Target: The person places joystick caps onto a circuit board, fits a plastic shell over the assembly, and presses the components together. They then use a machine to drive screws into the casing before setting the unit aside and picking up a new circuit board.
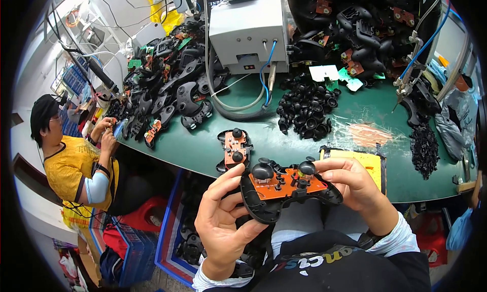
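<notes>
Between my hands is a black game controller half-shell [264, 209] with an orange circuit board [284, 185] and two black thumbstick caps on it. My left hand [221, 218] grips the shell's left side, thumb below and fingers behind. At its right end, my right hand [355, 183] pinches near the right thumbstick [307, 167]; whether it holds the stick or the shell edge is hard to make out. Just beyond my left fingers, a second shell with an orange board [235, 149] lies on the green table [198, 147]. A pile of black thumbstick caps [307, 109] sits farther back.
A grey-white machine box [248, 31] with hoses stands at the back. Controller shells [167, 89] heap on the left, more at back right. A yellow pad [373, 165] lies near my right hand. Blue crate [170, 231] below left. A co-worker in yellow [76, 162] sits at left.
</notes>
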`<state>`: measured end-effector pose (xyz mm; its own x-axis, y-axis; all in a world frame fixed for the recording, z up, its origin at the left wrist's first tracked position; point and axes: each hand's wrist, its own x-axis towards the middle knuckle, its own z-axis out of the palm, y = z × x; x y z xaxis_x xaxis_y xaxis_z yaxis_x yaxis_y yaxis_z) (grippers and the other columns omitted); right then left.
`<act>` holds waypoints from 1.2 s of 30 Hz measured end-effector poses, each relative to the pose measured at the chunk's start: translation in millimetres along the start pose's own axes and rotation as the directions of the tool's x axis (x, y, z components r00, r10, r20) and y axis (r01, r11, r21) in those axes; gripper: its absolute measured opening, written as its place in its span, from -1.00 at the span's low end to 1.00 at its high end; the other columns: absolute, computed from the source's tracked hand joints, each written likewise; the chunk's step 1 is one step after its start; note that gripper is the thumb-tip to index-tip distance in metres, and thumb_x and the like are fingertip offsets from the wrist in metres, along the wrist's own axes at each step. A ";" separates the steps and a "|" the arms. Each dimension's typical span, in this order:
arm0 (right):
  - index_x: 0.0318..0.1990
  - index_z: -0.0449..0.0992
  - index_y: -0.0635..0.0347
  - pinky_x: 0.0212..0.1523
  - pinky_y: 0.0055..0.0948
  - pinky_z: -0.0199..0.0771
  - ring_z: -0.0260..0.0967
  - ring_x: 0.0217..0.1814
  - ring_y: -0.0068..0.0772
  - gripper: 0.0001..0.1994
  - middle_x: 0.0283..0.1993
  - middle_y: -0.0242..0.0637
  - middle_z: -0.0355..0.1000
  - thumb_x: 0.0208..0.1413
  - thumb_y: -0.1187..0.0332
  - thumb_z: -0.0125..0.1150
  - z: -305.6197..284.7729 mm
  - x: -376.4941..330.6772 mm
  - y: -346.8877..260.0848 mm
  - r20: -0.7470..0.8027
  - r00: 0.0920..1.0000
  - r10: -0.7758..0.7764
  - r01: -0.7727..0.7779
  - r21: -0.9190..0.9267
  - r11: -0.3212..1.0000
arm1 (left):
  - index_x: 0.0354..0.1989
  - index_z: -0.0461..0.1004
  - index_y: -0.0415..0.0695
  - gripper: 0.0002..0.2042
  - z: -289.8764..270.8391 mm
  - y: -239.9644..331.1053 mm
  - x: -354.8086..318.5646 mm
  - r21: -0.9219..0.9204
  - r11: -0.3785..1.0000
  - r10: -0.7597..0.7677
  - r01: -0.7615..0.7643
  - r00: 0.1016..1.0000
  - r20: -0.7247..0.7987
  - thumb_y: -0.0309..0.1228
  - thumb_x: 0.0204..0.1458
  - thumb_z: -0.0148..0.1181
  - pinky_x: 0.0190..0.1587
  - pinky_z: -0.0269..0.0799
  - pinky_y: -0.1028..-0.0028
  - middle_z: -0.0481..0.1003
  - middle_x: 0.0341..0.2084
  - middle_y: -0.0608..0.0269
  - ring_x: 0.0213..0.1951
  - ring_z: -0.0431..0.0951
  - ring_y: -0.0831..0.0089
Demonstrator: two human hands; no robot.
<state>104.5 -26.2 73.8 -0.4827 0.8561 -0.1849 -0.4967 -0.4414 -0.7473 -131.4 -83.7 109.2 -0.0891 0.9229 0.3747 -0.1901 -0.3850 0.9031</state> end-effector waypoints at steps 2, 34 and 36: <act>0.08 0.43 0.41 -0.24 -0.53 0.62 0.54 -0.19 -0.47 -0.67 -0.09 -0.11 0.51 0.14 0.54 0.12 -2.7 0.6 0.5 -0.014 1.000 -0.011 0.011 0.001 1.000 | 0.08 0.24 -0.42 -0.32 2.0 -1.5 1.7 -0.010 1.000 -0.008 0.008 1.000 -0.002 -0.52 -0.23 0.50 -0.01 0.58 0.32 0.19 0.20 -0.25 0.03 0.51 0.17; 0.07 0.44 0.41 -0.22 -0.54 0.62 0.51 -0.10 -0.48 -0.67 -0.02 -0.13 0.49 0.13 0.54 0.12 -8.4 -7.5 -7.7 -0.016 0.946 -0.324 0.309 -0.257 0.916 | 0.23 0.08 -0.40 -0.10 3.3 -6.8 0.0 -0.222 0.952 -0.205 0.211 0.978 0.046 -0.22 -0.20 0.51 0.09 0.49 0.25 0.28 0.15 -0.20 0.11 0.44 0.12; 0.07 0.44 0.41 -0.18 -0.55 0.60 0.50 -0.08 -0.49 -0.67 -0.01 -0.14 0.50 0.13 0.55 0.13 -8.3 -8.4 -7.5 0.006 0.935 -0.355 0.341 -0.293 0.893 | 0.25 0.06 -0.39 -0.13 2.2 -9.7 -0.2 -0.283 0.932 -0.215 0.227 0.974 0.075 -0.30 -0.15 0.49 0.10 0.47 0.26 0.29 0.14 -0.19 0.11 0.44 0.13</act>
<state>118.2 -27.8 75.7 -0.2791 0.9554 0.0964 -0.3970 -0.0234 -0.9175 -127.3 -80.1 100.8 0.0269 0.9821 0.1866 -0.4745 -0.1518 0.8671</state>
